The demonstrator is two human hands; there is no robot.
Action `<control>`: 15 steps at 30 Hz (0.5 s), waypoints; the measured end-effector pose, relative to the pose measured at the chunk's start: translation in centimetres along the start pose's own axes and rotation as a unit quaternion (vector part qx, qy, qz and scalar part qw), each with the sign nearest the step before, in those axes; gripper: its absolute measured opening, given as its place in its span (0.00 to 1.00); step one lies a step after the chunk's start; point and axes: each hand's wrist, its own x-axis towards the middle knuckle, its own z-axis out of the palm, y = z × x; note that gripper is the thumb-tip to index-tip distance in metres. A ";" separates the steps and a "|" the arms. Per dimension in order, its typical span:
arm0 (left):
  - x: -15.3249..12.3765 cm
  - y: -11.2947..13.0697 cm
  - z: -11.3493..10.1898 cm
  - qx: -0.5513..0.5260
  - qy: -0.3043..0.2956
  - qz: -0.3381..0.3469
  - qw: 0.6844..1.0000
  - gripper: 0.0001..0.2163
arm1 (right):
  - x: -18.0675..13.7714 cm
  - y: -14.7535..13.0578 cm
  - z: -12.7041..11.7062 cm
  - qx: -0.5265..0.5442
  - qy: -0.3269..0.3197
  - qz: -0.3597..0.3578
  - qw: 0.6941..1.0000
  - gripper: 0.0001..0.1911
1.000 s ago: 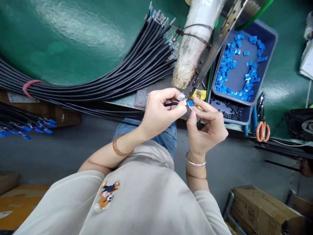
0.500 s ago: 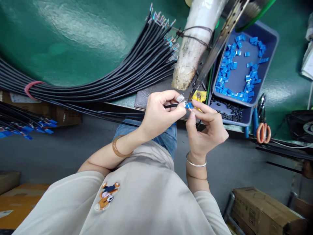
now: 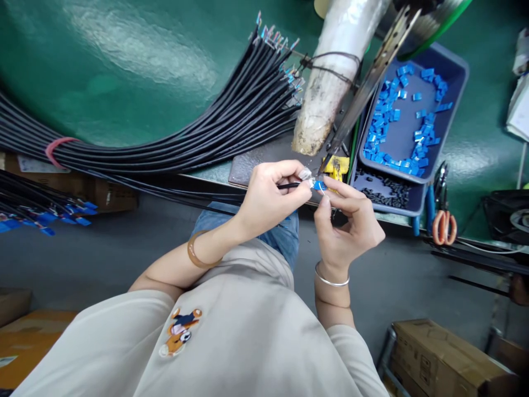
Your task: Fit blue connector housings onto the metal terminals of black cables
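Note:
My left hand [image 3: 270, 193] is closed round the end of a black cable [image 3: 289, 186], its thumb and forefinger pinching it. Something whitish covers the forefinger's tip. A small blue connector [image 3: 318, 185] sits at the cable's end, just beyond those fingertips. From the right, my right hand [image 3: 349, 218] reaches the connector, with the forefinger against its end. A thin white wire [image 3: 322, 189] stands out from the connector and runs to my right thumb and forefinger, which are closed on it. Just above the connector is the tip of a slanted metal rod [image 3: 343, 124].
A thick wrapped pipe [image 3: 326, 82] hangs above my hands. Black cables [image 3: 198, 127] with stripped ends lie left. On the right are a bin [image 3: 452, 110] of blue connectors, a lower bin [image 3: 415, 207] of small black parts, and orange-handled cutters [image 3: 444, 227]. A yellow piece [image 3: 336, 165] lies near the rod.
Both hands keep nearly the same hold. The cable end and connector have shifted slightly down and left, a little away from the rod's tip. The view has moved slightly.

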 end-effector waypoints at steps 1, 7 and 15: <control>-0.1 0.0 0.0 -0.001 -0.007 0.000 1.000 0.03 | 0.0 0.0 0.0 -0.002 0.002 0.002 1.000 0.09; -0.1 -0.2 0.1 -0.019 0.014 0.007 1.000 0.03 | 0.4 -0.1 0.1 0.003 0.007 -0.014 1.000 0.08; -0.1 0.5 0.2 -0.010 0.026 0.020 0.999 0.02 | 1.0 -0.4 0.0 -0.031 0.008 -0.031 0.999 0.05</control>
